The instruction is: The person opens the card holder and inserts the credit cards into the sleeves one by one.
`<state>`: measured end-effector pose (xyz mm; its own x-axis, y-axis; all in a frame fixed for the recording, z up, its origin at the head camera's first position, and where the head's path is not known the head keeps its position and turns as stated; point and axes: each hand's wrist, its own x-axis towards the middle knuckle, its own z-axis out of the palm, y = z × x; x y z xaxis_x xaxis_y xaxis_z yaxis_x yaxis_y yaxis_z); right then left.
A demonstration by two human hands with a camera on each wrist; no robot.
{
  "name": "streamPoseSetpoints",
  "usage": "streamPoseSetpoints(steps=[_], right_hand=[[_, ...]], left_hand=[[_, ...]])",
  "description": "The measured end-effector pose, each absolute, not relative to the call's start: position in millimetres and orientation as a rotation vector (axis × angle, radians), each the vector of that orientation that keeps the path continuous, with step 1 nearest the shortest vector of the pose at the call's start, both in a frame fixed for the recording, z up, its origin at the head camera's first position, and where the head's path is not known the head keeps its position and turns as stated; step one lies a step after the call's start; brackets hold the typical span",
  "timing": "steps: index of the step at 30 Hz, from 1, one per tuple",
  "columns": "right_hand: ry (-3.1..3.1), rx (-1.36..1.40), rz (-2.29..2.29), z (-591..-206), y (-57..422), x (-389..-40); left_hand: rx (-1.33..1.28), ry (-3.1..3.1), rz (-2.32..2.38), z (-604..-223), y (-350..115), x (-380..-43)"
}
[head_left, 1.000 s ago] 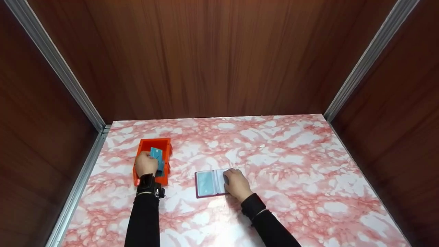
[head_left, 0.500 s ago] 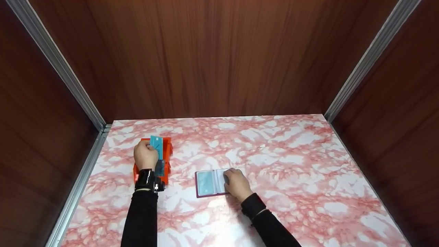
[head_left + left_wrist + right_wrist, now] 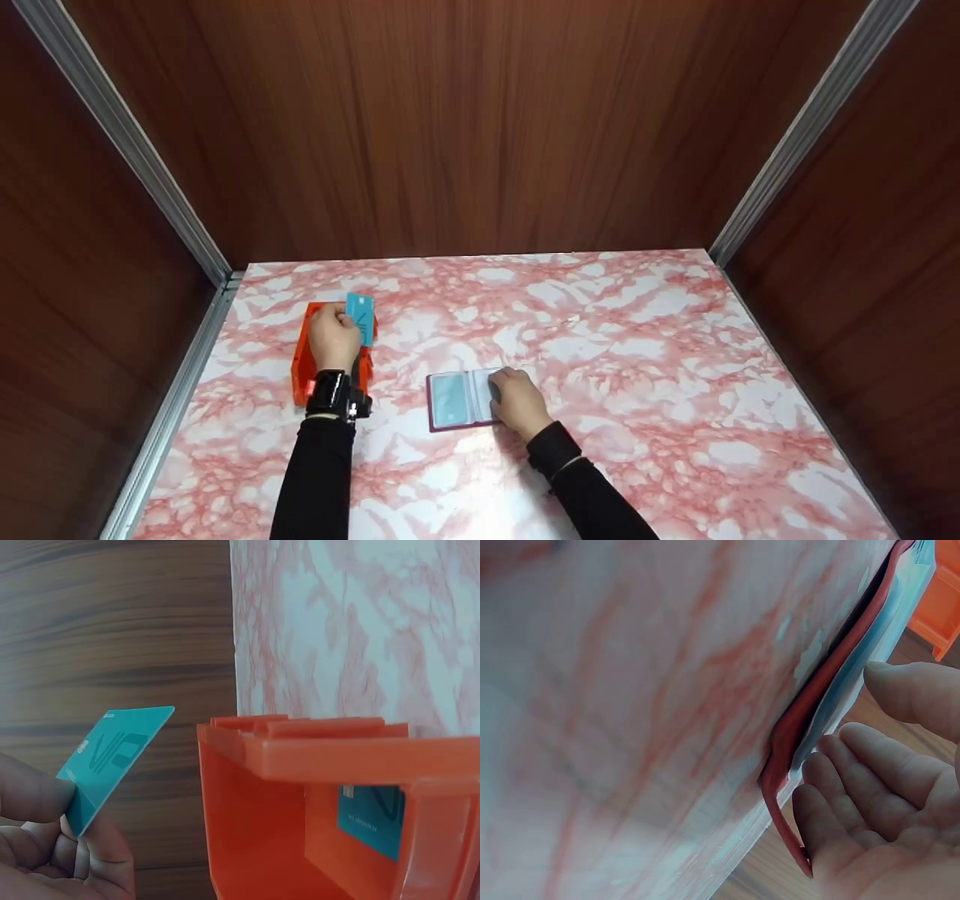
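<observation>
My left hand (image 3: 334, 341) pinches a teal card (image 3: 361, 318) between thumb and fingers, over the orange bin (image 3: 298, 379). In the left wrist view the card (image 3: 120, 754) is tilted, with dark "VIP" lettering, and stands apart from the bin wall (image 3: 240, 817). Another teal card (image 3: 371, 817) lies inside the bin. My right hand (image 3: 519, 403) rests at the right half of a card holder (image 3: 450, 402) lying open on the table, with clear sleeves and a dark red cover (image 3: 810, 705). Its thumb and loosely bent fingers touch the pages and the cover edge.
The table (image 3: 622, 360) has a pink and white marbled top. Brown wood-grain panels (image 3: 465, 135) rise behind it and at both sides, with metal rails (image 3: 161, 172) along the corners.
My left hand has lifted the teal card up out of the orange bin and shifted slightly to the right with it. The right hand and card holder have stayed in place.
</observation>
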<state>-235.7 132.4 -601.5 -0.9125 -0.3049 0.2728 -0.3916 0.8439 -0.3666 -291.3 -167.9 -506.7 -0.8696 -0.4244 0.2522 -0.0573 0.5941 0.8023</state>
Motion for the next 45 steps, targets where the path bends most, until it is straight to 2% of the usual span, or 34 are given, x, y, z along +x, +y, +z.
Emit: streamPoseSetpoints(steps=[30,45], right_hand=[[-2.800,0.507,0.785,-599.6,132.5,-233.4],[-2.460,0.479,1.362,-579.3,126.0,-235.9]], left_hand=[[0.261,-2.375,-1.475,-524.7,-114.0,-267.0],[0.133,-2.311,-1.590,-541.9,-80.5,-249.6]])
